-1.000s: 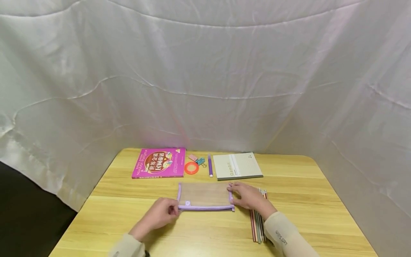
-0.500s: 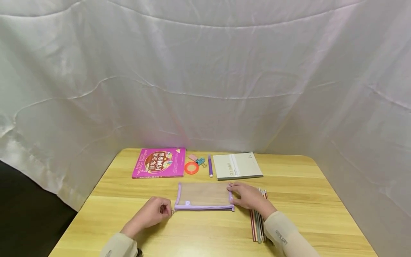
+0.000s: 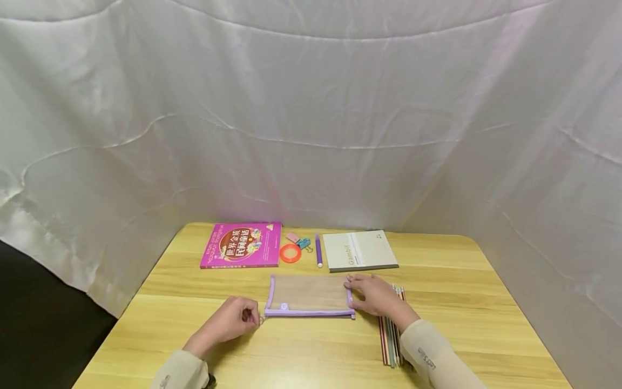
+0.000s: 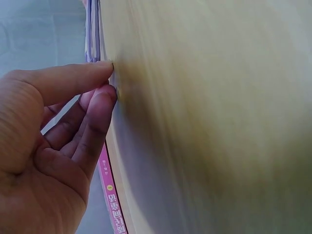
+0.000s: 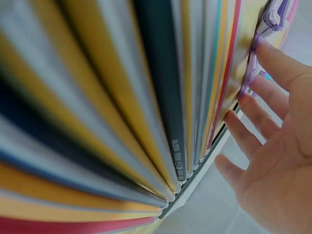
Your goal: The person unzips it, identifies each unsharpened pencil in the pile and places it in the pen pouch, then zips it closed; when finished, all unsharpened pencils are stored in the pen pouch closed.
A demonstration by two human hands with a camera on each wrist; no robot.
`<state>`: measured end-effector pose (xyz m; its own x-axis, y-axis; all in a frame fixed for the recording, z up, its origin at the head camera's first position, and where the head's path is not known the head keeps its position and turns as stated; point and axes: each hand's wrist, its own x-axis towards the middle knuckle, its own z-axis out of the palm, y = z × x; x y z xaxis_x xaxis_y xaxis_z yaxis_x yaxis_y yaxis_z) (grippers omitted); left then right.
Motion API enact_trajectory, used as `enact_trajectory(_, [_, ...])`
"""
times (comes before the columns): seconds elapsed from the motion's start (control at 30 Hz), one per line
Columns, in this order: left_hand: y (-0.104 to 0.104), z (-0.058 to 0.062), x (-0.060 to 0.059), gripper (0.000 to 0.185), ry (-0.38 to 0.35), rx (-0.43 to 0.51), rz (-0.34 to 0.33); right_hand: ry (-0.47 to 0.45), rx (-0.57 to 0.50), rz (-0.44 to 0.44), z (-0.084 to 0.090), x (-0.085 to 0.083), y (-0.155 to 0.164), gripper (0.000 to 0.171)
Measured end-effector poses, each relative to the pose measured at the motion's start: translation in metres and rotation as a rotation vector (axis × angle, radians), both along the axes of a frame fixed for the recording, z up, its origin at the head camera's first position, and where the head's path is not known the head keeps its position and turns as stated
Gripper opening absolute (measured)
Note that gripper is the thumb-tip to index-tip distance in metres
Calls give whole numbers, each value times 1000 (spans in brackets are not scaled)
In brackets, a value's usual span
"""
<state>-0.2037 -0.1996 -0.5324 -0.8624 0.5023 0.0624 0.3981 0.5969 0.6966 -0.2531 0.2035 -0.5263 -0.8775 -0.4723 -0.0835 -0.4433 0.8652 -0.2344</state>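
Observation:
A flat mesh pouch [image 3: 308, 293] with purple trim lies on the wooden table [image 3: 311, 346]. My left hand [image 3: 252, 317] is just off the pouch's near left corner, its thumb and forefinger pinching the small zipper pull [image 3: 262, 320]. In the left wrist view those fingertips [image 4: 108, 91] meet beside the purple edge [image 4: 92, 29]. My right hand [image 3: 362, 289] rests flat on the pouch's right end with straight fingers. The right wrist view shows these fingers [image 5: 273, 63] against the purple trim [image 5: 265, 29].
Several coloured pencils [image 3: 391, 340] lie under my right wrist and fill the right wrist view [image 5: 146, 97]. Along the back stand a pink book [image 3: 241, 246], an orange tape ring [image 3: 290, 253], a pink eraser [image 3: 292, 237], binder clips [image 3: 304, 243], a purple pen [image 3: 318, 251] and a notebook [image 3: 358, 250].
My left hand has drawn leftward from the pouch's corner to just beyond it, and the pouch's near left corner shifted slightly left. The right hand has stayed put.

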Motion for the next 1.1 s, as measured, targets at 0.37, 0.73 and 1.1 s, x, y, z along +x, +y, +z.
enact_trajectory(0.37, [-1,-2,-3,22,-16,7,-2,-19,-13,-16,4,2,-2,58])
enact_trajectory(0.73, [21,10,-4,20,101,-16,13,-9,-18,-11,4,2,-2,57])
enact_trajectory(1.1, [67,-2,-31,39,156,-69,-108,-10,-23,-17,5,3,-2,57])
